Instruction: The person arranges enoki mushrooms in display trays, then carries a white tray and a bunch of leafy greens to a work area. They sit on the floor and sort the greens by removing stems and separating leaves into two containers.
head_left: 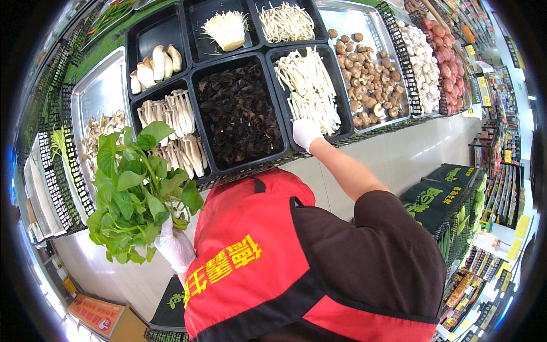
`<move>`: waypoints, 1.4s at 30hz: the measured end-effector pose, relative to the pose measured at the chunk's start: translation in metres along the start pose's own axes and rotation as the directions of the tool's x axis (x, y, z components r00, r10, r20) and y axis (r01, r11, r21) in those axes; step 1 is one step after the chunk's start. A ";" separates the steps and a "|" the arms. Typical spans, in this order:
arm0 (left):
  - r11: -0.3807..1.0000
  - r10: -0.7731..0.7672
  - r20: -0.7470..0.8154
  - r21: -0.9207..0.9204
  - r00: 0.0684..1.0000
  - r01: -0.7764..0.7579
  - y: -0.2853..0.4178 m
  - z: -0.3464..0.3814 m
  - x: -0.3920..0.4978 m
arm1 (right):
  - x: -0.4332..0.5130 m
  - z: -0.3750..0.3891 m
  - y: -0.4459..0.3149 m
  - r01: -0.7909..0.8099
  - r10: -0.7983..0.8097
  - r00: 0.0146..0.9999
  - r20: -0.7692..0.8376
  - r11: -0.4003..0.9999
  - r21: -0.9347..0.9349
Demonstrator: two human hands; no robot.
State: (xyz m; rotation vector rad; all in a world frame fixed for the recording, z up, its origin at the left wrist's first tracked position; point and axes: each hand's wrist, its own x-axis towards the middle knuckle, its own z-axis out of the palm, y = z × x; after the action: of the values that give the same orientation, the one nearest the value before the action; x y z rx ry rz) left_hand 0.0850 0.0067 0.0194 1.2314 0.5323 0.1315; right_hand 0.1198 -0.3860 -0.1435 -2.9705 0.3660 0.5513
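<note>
My left hand (174, 243), in a white glove, holds a bunch of leafy greens (132, 192) by its stems at the lower left, above the display's front edge. The leaves partly cover the oyster mushrooms (104, 128) and a tray of brown-capped mushrooms (171, 113). My right hand (306, 133), gloved too, is at the near edge of a black tray of white mushrooms (314, 92). Its fingertips are hard to make out, so whether it grips anything is unclear. Between the hands lies a black tray of dark wood ear fungus (239, 113).
Farther back are trays of king oyster mushrooms (158, 64) and enoki (226, 30). To the right are shiitake mushrooms (369, 81) in a metal tray, then garlic (421, 64) and red-skinned onions (448, 68). Black mesh dividers separate sections. A dark-covered stand (431, 196) is at the right.
</note>
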 end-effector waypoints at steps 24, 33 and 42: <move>1.000 0.003 0.102 -0.015 0.995 -0.001 0.000 0.014 0.006 | 0.046 -0.014 0.006 0.012 0.054 0.972 -0.230 0.961 0.276; 0.999 -0.031 0.133 0.016 0.991 0.029 -0.001 -0.001 0.012 | 0.014 -0.030 0.020 0.148 -0.089 0.967 -0.238 0.959 0.243; 0.999 -0.026 0.117 -0.032 0.993 0.030 0.002 0.003 0.009 | -0.021 -0.012 0.089 -0.076 0.253 0.928 -0.274 0.847 0.526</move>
State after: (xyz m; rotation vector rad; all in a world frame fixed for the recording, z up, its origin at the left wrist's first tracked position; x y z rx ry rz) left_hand 0.0943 0.0076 0.0189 1.1901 0.4434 0.0444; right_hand 0.0823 -0.4692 -0.1297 -2.5100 0.6862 -0.0558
